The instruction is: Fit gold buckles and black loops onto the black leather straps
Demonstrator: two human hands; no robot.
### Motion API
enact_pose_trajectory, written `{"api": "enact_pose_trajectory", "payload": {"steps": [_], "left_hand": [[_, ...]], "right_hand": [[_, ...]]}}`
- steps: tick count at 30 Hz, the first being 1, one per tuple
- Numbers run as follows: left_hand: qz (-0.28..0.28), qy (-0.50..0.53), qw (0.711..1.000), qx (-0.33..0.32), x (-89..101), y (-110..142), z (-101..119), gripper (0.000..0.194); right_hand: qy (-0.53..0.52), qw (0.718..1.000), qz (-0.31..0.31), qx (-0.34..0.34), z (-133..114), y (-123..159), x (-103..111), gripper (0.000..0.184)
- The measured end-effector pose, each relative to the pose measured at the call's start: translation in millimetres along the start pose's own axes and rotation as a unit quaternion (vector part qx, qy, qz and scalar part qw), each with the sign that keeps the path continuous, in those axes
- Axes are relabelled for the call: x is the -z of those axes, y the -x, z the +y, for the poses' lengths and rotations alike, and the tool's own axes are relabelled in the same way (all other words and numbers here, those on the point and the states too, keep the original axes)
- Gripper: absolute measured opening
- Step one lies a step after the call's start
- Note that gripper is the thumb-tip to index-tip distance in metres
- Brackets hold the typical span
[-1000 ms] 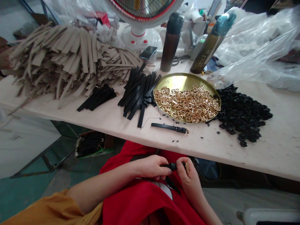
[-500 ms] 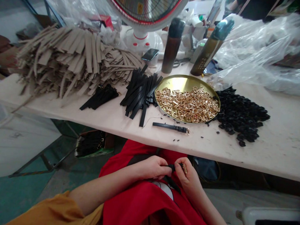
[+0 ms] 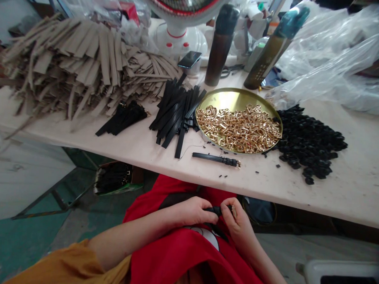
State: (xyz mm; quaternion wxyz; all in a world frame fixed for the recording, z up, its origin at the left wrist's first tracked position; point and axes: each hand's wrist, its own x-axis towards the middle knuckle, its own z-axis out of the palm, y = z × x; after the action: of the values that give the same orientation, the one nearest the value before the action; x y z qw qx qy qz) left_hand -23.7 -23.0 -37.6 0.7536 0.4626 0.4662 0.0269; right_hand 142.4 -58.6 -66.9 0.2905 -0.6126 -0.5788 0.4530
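Observation:
Over the red apron on my lap, a black strap (image 3: 217, 210) runs between my two hands. My left hand (image 3: 197, 211) is closed round one stretch of it. My right hand (image 3: 235, 215) pinches its other end, where a gold buckle (image 3: 233, 210) shows partly between the fingers. On the table edge ahead lies a similar black strap with a buckle (image 3: 216, 159). Behind that, a round gold tray (image 3: 241, 96) holds a heap of small gold buckles (image 3: 239, 129). Black strips (image 3: 174, 114) lie left of the tray, and small black loops (image 3: 310, 140) are piled to its right.
Beige strips (image 3: 64, 67) form a tall heap at the left, with a smaller black bundle (image 3: 123, 118) before it. A fan (image 3: 177, 38), a phone (image 3: 190, 59), two spray cans (image 3: 222, 48) and plastic sheeting (image 3: 331, 68) stand or lie behind. A box of straps (image 3: 113, 178) sits below.
The view has tilted down slightly. My hands stay close together on the strap; the gold buckle at my right fingers shows less than before.

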Motion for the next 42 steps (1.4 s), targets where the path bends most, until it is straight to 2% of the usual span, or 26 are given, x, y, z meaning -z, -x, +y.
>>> {"api": "enact_pose_trajectory", "payload": {"steps": [9, 15, 18, 20, 25, 32, 38, 42], "left_hand": [[-0.041, 0.035, 0.998, 0.035, 2.8, 6, 7, 0.015], [-0.026, 0.027, 0.999, -0.017, -1.6, 6, -8, 0.04], [-0.04, 0.008, 0.999, -0.027, -2.3, 6, -15, 0.043], [-0.053, -0.007, 0.998, -0.027, -1.0, 9, -15, 0.04], [-0.065, 0.008, 0.998, -0.023, 0.2, 16, -10, 0.03], [-0.043, 0.01, 0.999, -0.001, -6.5, 11, -3, 0.019], [-0.081, -0.004, 0.997, -0.001, 0.3, 5, -1, 0.017], [-0.091, 0.009, 0.996, -0.007, 2.8, 2, -1, 0.018]], "right_hand": [[-0.021, 0.999, -0.007, -0.023, 1, 0, -1, 0.016], [-0.048, 0.996, -0.076, -0.013, -2, 6, 5, 0.018], [-0.061, 0.994, -0.093, -0.013, -4, 11, 5, 0.018], [-0.067, 0.994, -0.083, -0.015, -4, 14, 1, 0.018], [-0.02, 1.0, -0.003, 0.018, 0, 17, -8, 0.016], [0.022, 0.998, -0.037, 0.05, 2, 14, -5, 0.012], [0.0, 0.999, 0.043, 0.034, 2, 10, -11, 0.016], [-0.015, 0.998, 0.054, 0.016, 2, 9, -11, 0.018]]}}
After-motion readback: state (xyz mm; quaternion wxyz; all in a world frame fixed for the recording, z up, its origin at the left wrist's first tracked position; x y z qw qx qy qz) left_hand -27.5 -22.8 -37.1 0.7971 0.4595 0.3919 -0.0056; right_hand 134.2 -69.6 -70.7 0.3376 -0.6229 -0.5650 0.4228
